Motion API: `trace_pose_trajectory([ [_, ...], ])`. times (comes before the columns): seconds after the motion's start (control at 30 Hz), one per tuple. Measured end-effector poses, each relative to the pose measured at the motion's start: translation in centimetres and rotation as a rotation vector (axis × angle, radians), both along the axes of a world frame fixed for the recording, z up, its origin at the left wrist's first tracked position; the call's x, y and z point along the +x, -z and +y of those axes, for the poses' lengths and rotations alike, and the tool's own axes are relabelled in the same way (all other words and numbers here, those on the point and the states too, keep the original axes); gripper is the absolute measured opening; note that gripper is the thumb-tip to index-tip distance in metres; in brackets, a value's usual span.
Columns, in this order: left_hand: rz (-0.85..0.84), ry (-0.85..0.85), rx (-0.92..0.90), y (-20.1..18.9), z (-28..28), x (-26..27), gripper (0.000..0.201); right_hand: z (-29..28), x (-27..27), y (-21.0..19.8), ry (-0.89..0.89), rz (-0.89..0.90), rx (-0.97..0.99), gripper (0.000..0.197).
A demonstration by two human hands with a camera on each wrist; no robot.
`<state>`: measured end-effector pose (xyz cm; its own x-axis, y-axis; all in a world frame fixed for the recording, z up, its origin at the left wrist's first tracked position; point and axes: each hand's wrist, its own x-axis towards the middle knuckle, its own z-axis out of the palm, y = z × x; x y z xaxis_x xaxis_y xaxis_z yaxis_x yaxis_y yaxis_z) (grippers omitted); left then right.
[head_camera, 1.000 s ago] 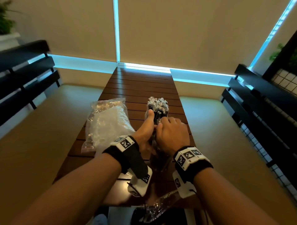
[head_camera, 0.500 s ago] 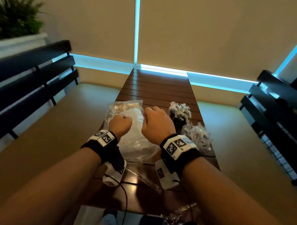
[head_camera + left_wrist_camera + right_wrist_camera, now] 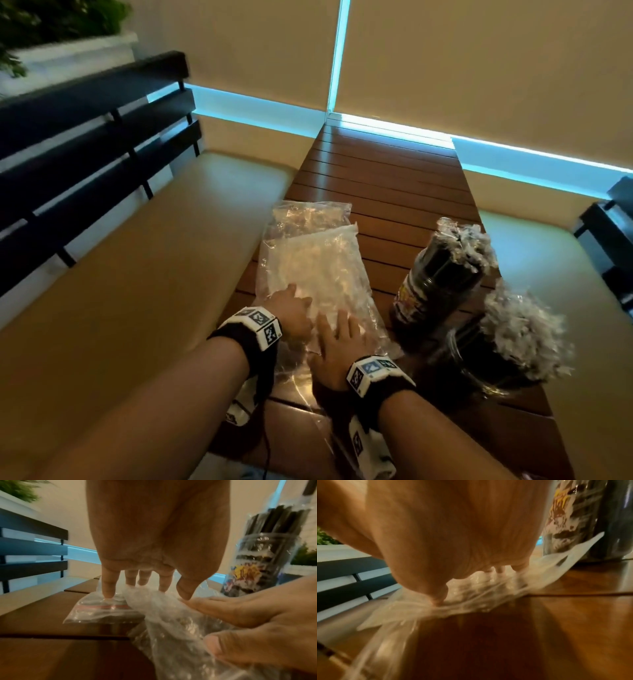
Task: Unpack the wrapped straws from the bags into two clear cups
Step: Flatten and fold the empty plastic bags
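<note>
Two clear cups stand on the right of the wooden table [image 3: 394, 178], each packed with black straws in crinkly wrappers: the far cup [image 3: 442, 281] and the near cup [image 3: 496, 359]. Left of them lie clear plastic bags [image 3: 315, 267], one on top of another. My left hand [image 3: 294, 298] touches the near end of the top bag with straight fingers. My right hand [image 3: 339, 322] lies flat on the same bag beside it. In the left wrist view my left fingertips [image 3: 108, 592] press a zip bag with a red stripe [image 3: 102, 609]. In the right wrist view my right hand [image 3: 471, 581] presses the crumpled plastic.
Beige cushioned benches [image 3: 137, 274] with dark slatted backs [image 3: 85, 144] flank the narrow table on both sides. A planter with green leaves [image 3: 51, 20] sits at the upper left. The table's far half [image 3: 383, 154] shows only slats up to the blinds.
My hands have left the cup of straws and moved left onto the bags. Half a second ago they sat there as fists; now the fingers lie stretched out on the plastic.
</note>
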<state>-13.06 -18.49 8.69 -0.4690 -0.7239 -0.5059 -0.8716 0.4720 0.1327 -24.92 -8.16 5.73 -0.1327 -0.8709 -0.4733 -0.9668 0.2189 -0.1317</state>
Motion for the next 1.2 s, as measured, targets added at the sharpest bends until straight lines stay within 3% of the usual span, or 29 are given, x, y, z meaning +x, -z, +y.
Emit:
trace_pose_trajectory([
  [0.1, 0.085, -0.020, -0.193, -0.4, -0.2, -0.1, 0.046, 0.8, 0.1, 1.5, -0.004, 0.006, -0.057, 0.077],
  [0.23, 0.444, -0.315, -0.380, -2.3, -4.1, -1.1, 0.059, 0.9, 0.0, 2.1, -0.008, -0.019, -0.054, 0.077],
  [0.43, 0.483, -0.446, -0.073, -2.3, -10.3, -1.9, 0.096, 0.9, -0.3, 1.3, -0.016, -0.051, -0.050, 0.077],
  [0.53, 0.467, -0.363, -0.181, -3.3, -10.0, -2.8, 0.070, 1.0, -0.4, -0.7, 0.028, -0.083, -0.141, 0.072],
  [0.67, 0.569, -0.308, -0.290, -6.0, -8.7, -3.5, 0.054, 2.7, -0.8, -3.7, -0.010, -0.047, -0.492, 0.035],
  [0.77, 0.641, -0.295, -0.248, -8.9, -7.2, -3.3, 0.059, 5.3, -1.1, -5.3, -0.113, -0.143, -0.355, 0.013],
  [0.83, 0.704, -0.314, -0.254, -11.0, -5.9, -2.8, 0.057, 6.9, -1.5, -5.6, -0.149, -0.143, -0.219, 0.011],
  [0.9, 0.774, -0.352, -0.286, -13.0, -4.5, -2.3, 0.050, 8.6, -1.7, -5.5, -0.124, -0.156, -0.209, 0.020],
  [1.0, 0.846, -0.385, -0.317, -15.7, -2.1, -1.9, 0.049, 11.1, -0.9, -4.3, -0.165, -0.100, -0.254, 0.061],
  [1.07, 0.886, -0.367, -0.344, -17.1, -0.3, -1.8, 0.051, 12.4, 0.4, -3.0, -0.132, -0.054, -0.221, 0.070],
  [1.13, 0.930, -0.332, -0.393, -18.3, 1.4, -1.8, 0.047, 13.0, 1.5, -1.6, -0.006, -0.113, -0.193, 0.051],
  [1.2, 0.983, -0.305, -0.453, -19.6, 3.2, -1.6, 0.041, 13.5, 1.9, -1.0, 0.081, -0.139, -0.248, 0.018],
])
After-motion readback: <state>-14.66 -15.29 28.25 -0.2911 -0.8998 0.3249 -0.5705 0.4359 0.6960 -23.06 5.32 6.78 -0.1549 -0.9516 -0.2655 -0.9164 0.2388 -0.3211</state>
